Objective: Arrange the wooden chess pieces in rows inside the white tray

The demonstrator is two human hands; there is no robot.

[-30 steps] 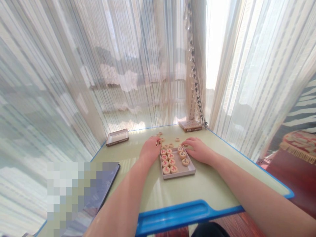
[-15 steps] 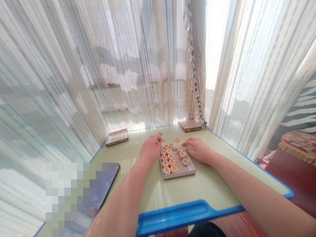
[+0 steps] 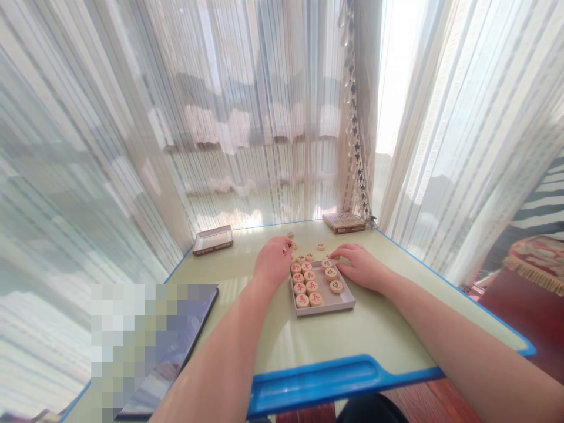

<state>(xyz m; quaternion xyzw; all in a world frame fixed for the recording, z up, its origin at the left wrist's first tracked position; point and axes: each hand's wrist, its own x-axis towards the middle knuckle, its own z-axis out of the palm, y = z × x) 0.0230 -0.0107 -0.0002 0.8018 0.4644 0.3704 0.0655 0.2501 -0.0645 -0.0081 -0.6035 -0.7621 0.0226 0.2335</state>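
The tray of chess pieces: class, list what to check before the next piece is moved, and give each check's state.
1. Tray flat on the table: ok.
2. Free room in the tray's right part: ok.
3. Loose pieces within reach beyond the tray: ok.
4. Left hand holding a piece: cannot tell.
5. Right hand resting at the tray's far right corner: ok.
6. Pieces in tray lying face up: ok.
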